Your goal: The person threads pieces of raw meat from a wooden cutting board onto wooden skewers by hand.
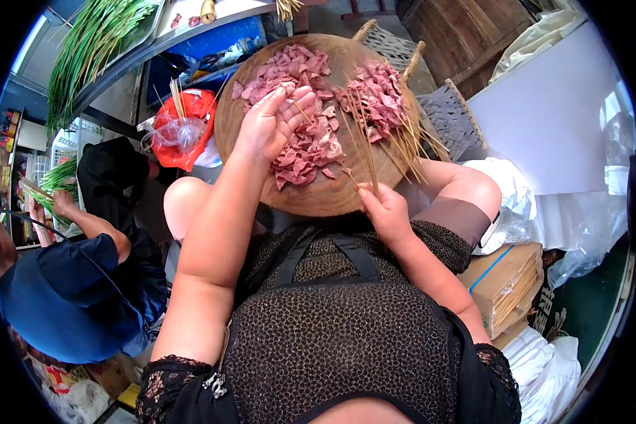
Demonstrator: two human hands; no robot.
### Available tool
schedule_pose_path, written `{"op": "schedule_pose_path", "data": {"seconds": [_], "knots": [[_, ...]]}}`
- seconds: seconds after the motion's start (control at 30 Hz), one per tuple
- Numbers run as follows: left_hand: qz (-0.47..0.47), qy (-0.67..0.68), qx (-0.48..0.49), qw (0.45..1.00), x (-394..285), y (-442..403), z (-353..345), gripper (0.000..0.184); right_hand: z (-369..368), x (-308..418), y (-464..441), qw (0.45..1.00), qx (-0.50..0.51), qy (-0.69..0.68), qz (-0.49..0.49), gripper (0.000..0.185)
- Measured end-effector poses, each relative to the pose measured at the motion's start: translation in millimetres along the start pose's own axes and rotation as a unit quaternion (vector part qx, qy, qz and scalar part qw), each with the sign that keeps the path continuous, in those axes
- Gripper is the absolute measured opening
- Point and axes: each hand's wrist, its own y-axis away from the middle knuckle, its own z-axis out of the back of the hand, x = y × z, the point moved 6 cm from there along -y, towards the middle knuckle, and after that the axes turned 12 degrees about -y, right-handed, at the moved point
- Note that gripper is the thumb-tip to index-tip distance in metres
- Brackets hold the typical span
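Observation:
My left hand (272, 124) is over the left side of a round wooden board (297, 201), palm turned up and fingers apart, slightly curled. A thin stick shows by its fingers; whether the hand touches it I cannot tell. Sliced reddish meat (304, 159) lies in a pile under and beside this hand. At the board's near edge my right hand (385, 212) is closed on thin bamboo skewers (366, 152), which point up and away. One of them slants left towards the meat. A second meat pile (378, 95) lies at the right.
More skewers (410, 145) rest on the board's right edge. A red bag (184, 127) with sticks stands to the left. A person in dark blue (63, 290) works beside long green stalks (95, 49). At the right are a cardboard box (502, 286) and a woven stool (449, 116).

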Motion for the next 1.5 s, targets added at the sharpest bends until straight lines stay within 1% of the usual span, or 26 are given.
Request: {"op": "schedule_pose_path", "data": {"seconds": [0.23,0.33,0.47,0.67,0.77,0.83,0.9,1.0,1.07,1.2,1.3,1.37,1.4,1.43,1.47,1.5], "knots": [[0.010,-0.020,0.005,1.000,-4,2,0,0.021,3,2,-4,1.000,0.002,0.015,0.025,0.018],[0.012,-0.031,-0.004,0.999,-6,2,-1,0.020,3,-2,-6,0.999,0.001,0.017,0.033,0.018],[0.004,-0.034,0.007,0.999,-6,2,0,0.019,1,-3,-7,0.999,0.007,0.014,0.039,0.018],[0.002,-0.032,0.030,0.999,-6,1,-1,0.021,-1,-5,-8,0.999,0.009,-0.004,0.037,0.018],[0.016,-0.019,0.035,0.999,-5,2,-2,0.023,-1,-5,-10,0.999,0.006,-0.003,0.047,0.018],[0.041,-0.033,0.045,0.998,-4,5,-8,0.026,-2,2,-12,0.999,0.008,-0.001,0.044,0.018],[0.043,-0.049,0.048,0.997,-2,3,-5,0.027,0,3,-11,0.999,0.008,0.001,0.039,0.018],[0.044,-0.072,0.056,0.995,0,3,-4,0.028,4,7,-12,0.998,0.001,0.029,0.061,0.018],[0.051,-0.080,0.059,0.994,0,2,-4,0.028,5,12,-14,0.993,-0.001,0.081,0.089,0.018],[0.059,-0.083,0.067,0.993,-1,2,-2,0.028,6,14,-15,0.987,0.008,0.105,0.118,0.018],[0.061,-0.077,0.075,0.992,1,0,-1,0.028,1,17,-14,0.990,0.017,0.092,0.102,0.019],[0.057,-0.086,0.077,0.992,1,0,0,0.028,-1,13,-14,0.997,0.022,0.043,0.058,0.018],[0.057,-0.086,0.076,0.992,0,0,0,0.028,-3,15,-12,0.997,0.023,0.043,0.058,0.018],[0.060,-0.084,0.085,0.991,0,0,-2,0.028,-6,9,-11,0.998,0.035,-0.045,-0.020,0.019],[0.062,-0.083,0.094,0.990,0,0,-4,0.027,-10,2,-8,0.985,0.046,-0.133,-0.097,0.020],[0.062,-0.082,0.095,0.990,-1,-1,-4,0.027,-11,2,-9,0.986,0.045,-0.132,-0.096,0.020]]}}
